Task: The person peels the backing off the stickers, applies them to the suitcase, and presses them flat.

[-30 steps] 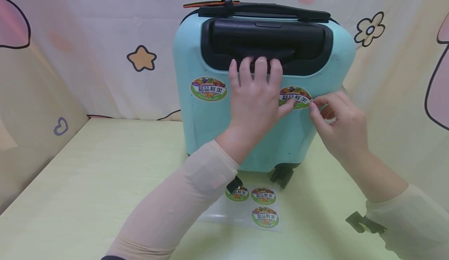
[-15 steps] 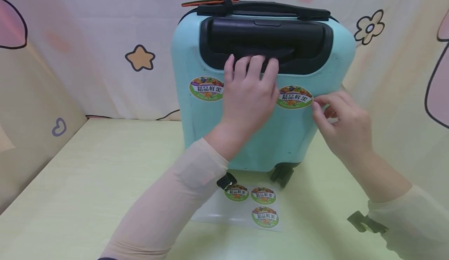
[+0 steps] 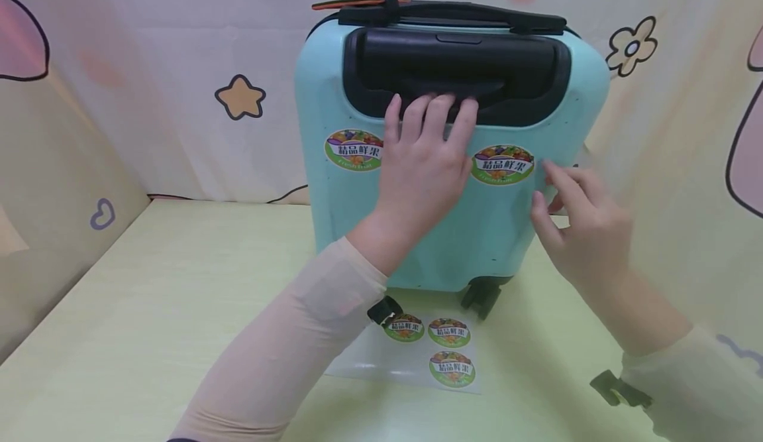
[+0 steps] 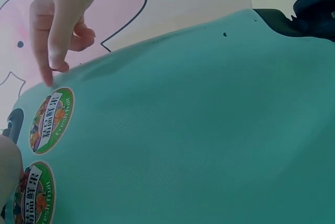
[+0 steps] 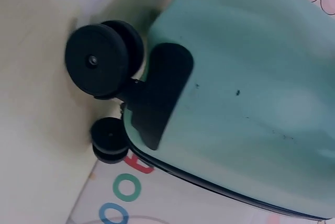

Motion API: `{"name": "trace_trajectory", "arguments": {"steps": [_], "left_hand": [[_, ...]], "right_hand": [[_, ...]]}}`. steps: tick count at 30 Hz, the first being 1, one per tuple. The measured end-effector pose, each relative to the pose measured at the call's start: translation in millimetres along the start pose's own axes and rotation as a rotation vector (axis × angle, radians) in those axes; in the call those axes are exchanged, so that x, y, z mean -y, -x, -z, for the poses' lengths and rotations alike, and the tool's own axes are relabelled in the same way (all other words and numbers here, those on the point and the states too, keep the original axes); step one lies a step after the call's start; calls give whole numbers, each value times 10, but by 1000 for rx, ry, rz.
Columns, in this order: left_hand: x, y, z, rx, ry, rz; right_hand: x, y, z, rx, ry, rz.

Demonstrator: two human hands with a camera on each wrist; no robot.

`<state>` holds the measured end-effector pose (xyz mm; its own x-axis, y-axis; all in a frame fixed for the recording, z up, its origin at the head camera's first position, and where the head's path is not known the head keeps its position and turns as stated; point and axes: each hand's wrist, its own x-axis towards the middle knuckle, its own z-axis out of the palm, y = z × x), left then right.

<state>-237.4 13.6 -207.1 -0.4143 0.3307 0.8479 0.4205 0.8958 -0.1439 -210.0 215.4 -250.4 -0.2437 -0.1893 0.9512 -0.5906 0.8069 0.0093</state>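
A mint-green suitcase stands upright with its black handle panel facing me. Two oval fruit stickers lie on its shell: a left sticker, partly covered by my left hand, and a right sticker. My left hand rests against the suitcase between them, fingertips at the panel's lower edge. Beside the right sticker's outer end, my right hand has thumb and index finger apart with nothing between them. The left wrist view shows its index fingertip close to the upper sticker.
A sticker sheet with several similar oval stickers lies on the table before the suitcase, partly under the left forearm. Black wheels support the suitcase. A patterned curtain hangs behind.
The left thumb has come off the right sticker and tucked in beside the palm. The right hand has let go of that sticker's outer edge, its thumb and index finger parting.
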Motion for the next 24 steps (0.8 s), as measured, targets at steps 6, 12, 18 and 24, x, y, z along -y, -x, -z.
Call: {"name": "trace_trajectory", "arguments": {"steps": [6,12,18,24], "left_hand": [[-15,-2,-16,-19,26,2],[-15,8,-32,-34,20,-1],[-2,20,-38,-35,21,-1],[7,17,-29,-15,23,-4]], "right_hand": [[-13,134,-118,-25,5,193],[-10,258,-244,131,137,452],[-20,309,-343,262,210,460],[-37,298,-382,246,253,451]]}}
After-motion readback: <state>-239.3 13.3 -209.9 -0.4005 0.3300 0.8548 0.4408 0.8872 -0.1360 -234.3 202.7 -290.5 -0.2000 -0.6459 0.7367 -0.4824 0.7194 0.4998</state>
